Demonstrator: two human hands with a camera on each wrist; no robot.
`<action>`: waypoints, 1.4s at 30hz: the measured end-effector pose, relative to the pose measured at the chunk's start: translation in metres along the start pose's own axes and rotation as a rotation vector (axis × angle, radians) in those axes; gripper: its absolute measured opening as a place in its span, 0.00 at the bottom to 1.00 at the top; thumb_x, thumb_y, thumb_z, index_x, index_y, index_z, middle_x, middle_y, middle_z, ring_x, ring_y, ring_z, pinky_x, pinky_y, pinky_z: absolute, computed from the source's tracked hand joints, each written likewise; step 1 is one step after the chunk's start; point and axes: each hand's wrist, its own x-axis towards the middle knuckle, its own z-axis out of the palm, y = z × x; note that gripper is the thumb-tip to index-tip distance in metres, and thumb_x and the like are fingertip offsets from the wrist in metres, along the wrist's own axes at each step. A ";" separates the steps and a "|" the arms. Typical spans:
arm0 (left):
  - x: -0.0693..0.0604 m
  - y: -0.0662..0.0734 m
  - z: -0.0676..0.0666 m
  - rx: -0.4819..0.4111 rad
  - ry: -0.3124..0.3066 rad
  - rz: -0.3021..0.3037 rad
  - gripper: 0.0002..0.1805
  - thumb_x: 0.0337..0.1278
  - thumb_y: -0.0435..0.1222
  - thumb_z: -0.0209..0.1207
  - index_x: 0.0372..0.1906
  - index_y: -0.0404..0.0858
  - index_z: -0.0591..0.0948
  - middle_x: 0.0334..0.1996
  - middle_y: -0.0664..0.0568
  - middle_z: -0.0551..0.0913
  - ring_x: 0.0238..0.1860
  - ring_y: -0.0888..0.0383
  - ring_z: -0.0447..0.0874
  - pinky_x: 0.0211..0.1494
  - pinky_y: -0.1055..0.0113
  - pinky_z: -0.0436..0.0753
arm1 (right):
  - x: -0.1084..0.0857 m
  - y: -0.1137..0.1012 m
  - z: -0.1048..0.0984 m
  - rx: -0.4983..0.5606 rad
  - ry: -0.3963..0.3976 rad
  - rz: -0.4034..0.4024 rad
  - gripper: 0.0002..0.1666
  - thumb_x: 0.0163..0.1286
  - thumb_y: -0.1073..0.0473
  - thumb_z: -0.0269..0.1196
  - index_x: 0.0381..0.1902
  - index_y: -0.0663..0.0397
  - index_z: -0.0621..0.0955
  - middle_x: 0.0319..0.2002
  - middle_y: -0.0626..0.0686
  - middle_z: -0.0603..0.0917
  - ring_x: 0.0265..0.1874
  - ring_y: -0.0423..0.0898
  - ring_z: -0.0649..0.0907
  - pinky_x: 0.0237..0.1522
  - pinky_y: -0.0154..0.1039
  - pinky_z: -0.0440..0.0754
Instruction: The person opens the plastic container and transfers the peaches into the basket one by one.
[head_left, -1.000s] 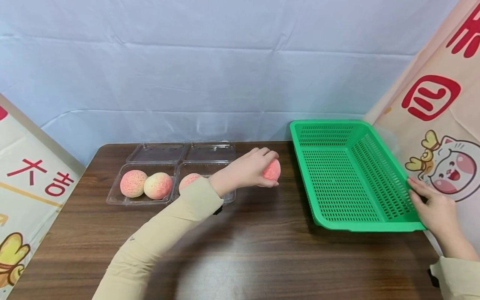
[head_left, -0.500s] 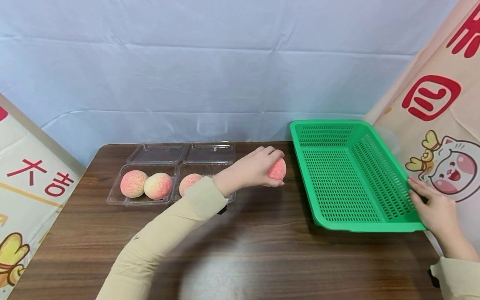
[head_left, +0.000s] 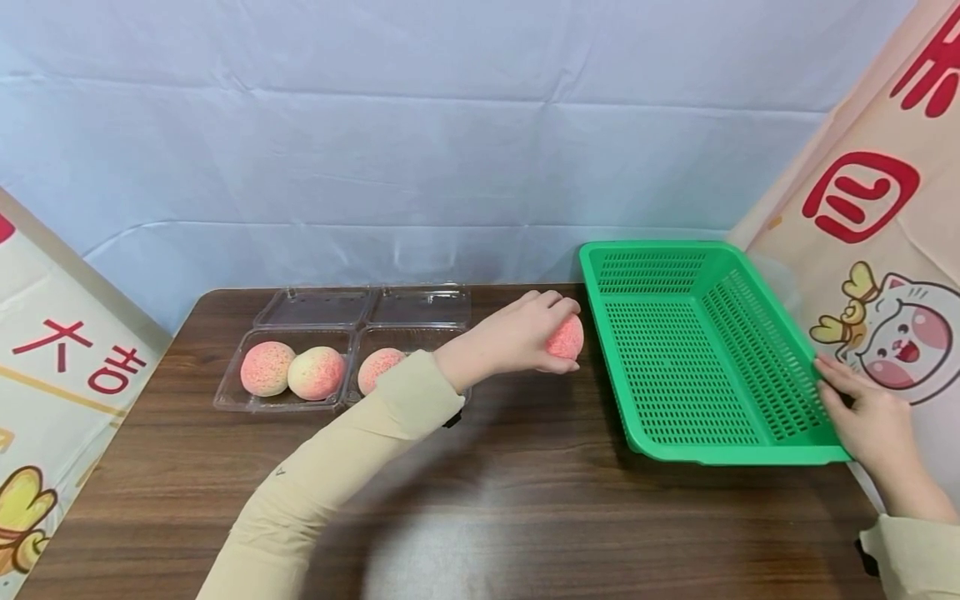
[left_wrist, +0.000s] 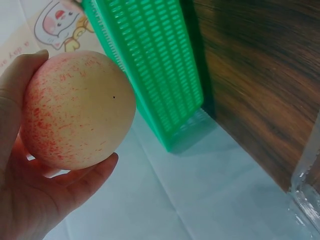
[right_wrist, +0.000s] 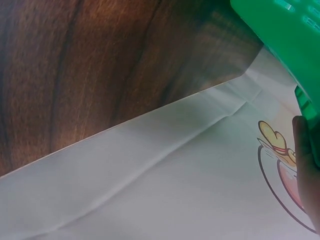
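Observation:
My left hand (head_left: 517, 333) grips a pink and cream peach (head_left: 566, 340), held over the table just left of the green basket (head_left: 628, 408). In the left wrist view, the thumb and fingers of the left hand (left_wrist: 40, 195) curl round the peach (left_wrist: 80, 110). At the basket's right rim, my right hand (head_left: 873, 417) grips the edge near the front corner; the right wrist view catches only part of this hand (right_wrist: 310, 175) against the basket (right_wrist: 285, 35). Two peaches (head_left: 267, 368) (head_left: 317, 372) lie in the left compartment of a clear plastic tray (head_left: 247, 402). Another peach (head_left: 378, 367), partly behind my left sleeve, sits in the right compartment.
The tray's clear lid (head_left: 322, 306) lies folded back along the rear of the wooden table (head_left: 540, 492). A pale cloth (head_left: 450, 167) hangs behind the table, with printed banners (head_left: 877, 275) (head_left: 67, 375) at both sides.
My left hand has moved a little to the right with the peach, closer to the basket's left rim. My right hand and the basket have stayed where they were.

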 end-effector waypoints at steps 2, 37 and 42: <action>0.001 0.001 -0.001 0.001 -0.003 0.003 0.35 0.44 0.55 0.61 0.56 0.40 0.70 0.49 0.51 0.73 0.49 0.54 0.71 0.57 0.69 0.67 | 0.000 0.000 0.000 -0.004 -0.003 0.004 0.23 0.69 0.62 0.47 0.59 0.66 0.69 0.59 0.66 0.67 0.59 0.66 0.65 0.47 0.61 0.61; 0.021 0.016 -0.009 -0.004 -0.015 0.029 0.38 0.46 0.56 0.60 0.60 0.40 0.67 0.53 0.51 0.71 0.52 0.55 0.69 0.58 0.70 0.66 | 0.001 0.003 0.002 -0.008 0.030 -0.019 0.22 0.68 0.62 0.47 0.58 0.66 0.70 0.57 0.66 0.69 0.58 0.66 0.66 0.59 0.59 0.56; 0.024 0.019 -0.010 -0.018 -0.020 0.021 0.38 0.46 0.55 0.61 0.60 0.40 0.67 0.54 0.51 0.71 0.53 0.54 0.68 0.57 0.70 0.67 | 0.001 0.003 0.001 -0.004 0.013 -0.011 0.23 0.69 0.61 0.47 0.59 0.66 0.69 0.58 0.66 0.68 0.58 0.66 0.65 0.60 0.58 0.55</action>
